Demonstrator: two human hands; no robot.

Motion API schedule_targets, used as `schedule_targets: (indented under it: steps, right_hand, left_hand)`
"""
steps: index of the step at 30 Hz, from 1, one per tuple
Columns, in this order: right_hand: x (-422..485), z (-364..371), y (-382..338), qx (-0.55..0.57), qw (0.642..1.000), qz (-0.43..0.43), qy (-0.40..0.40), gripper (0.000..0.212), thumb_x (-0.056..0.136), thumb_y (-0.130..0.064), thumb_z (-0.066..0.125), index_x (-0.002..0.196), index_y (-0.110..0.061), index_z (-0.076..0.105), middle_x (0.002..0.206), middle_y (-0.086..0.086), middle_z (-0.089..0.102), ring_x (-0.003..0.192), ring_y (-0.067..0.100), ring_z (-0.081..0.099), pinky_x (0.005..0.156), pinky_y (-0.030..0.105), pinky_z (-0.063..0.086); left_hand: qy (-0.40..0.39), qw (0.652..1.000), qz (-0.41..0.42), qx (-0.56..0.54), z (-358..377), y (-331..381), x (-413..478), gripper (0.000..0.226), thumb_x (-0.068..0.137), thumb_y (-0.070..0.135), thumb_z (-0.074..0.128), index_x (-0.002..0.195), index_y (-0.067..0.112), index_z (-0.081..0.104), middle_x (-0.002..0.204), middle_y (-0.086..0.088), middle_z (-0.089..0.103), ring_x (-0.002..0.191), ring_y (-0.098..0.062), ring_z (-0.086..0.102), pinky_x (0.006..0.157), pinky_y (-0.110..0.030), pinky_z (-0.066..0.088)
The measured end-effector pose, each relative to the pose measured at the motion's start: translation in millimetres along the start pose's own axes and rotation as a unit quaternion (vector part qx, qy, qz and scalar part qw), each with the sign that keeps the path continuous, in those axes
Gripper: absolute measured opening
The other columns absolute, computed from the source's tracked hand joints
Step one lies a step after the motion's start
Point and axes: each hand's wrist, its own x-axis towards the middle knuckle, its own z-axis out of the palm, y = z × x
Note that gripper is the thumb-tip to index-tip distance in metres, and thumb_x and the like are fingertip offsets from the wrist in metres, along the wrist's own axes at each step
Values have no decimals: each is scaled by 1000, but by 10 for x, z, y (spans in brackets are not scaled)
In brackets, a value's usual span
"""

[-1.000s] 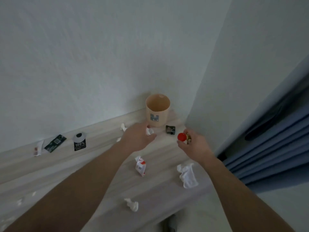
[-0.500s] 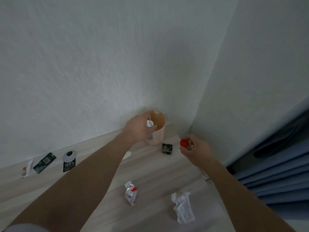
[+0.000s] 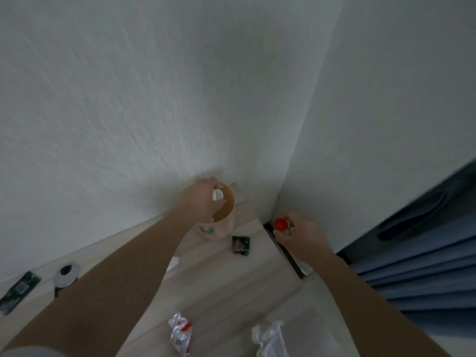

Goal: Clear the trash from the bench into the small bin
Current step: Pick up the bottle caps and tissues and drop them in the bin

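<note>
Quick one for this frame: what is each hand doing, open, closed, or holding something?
Left hand: pinches a white scrap over the bin opening.
Right hand: holds a small red-capped item, right of the bin.

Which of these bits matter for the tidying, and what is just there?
Part of the job: small bin; white scrap in left hand; red-capped item in right hand; dark green packet, red-and-white wrapper, crumpled tissue on the bench.
Just there: blue curtain, white wall.
</note>
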Motion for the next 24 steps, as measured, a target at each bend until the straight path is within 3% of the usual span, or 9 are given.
schedule_targets:
  steps: [5, 8, 12, 17, 24]
  right_hand:
    - [67, 66, 22, -10, 1000, -8, -10, 22, 82, -41, 65, 95, -25, 56, 79, -6, 64, 70, 14, 60, 65, 33, 51]
    - [108, 73, 32, -12, 1000, -4, -13, 23, 81, -41, 65, 96, -26, 56, 78, -7, 64, 69, 12, 60, 64, 32, 51]
    - [155, 69, 24, -22, 1000, -10, -9, 24, 81, -44, 65, 96, -26, 56, 80, -4, 66, 71, 14, 61, 65, 34, 53]
    - [150, 58, -14, -25, 1000, -16, -6, 23, 82, -44, 64, 93, -26, 54, 78, -3, 64, 69, 14, 59, 64, 34, 52]
    - [148, 80, -217, -19, 1000, -20, -9, 20, 82, -41, 63, 93, -27, 54, 80, -4, 64, 70, 10, 59, 60, 28, 48]
  left_hand:
    - [2, 1000, 22, 12, 67, -55, 60, 41, 81, 40, 66, 117, 25, 52, 108, 1, 53, 98, -20, 53, 75, -31, 39]
    - [-6, 999, 19, 36, 103, -108, 79, 59, 77, 49, 67, 127, 24, 48, 125, -3, 50, 115, -24, 47, 90, -39, 42]
    - [-7, 996, 25, 90, 130, -174, 43, 76, 82, 59, 52, 144, 21, 29, 155, -11, 23, 142, -31, 19, 115, -52, 18]
    - [18, 995, 31, 96, 87, -215, -31, 72, 92, 47, 45, 149, 16, 15, 160, -11, 12, 147, -28, 7, 119, -49, 9]
    - [53, 992, 26, 114, -118, -370, -270, 60, 96, 40, 36, 147, 12, 23, 157, -12, 19, 145, -29, 14, 118, -49, 11]
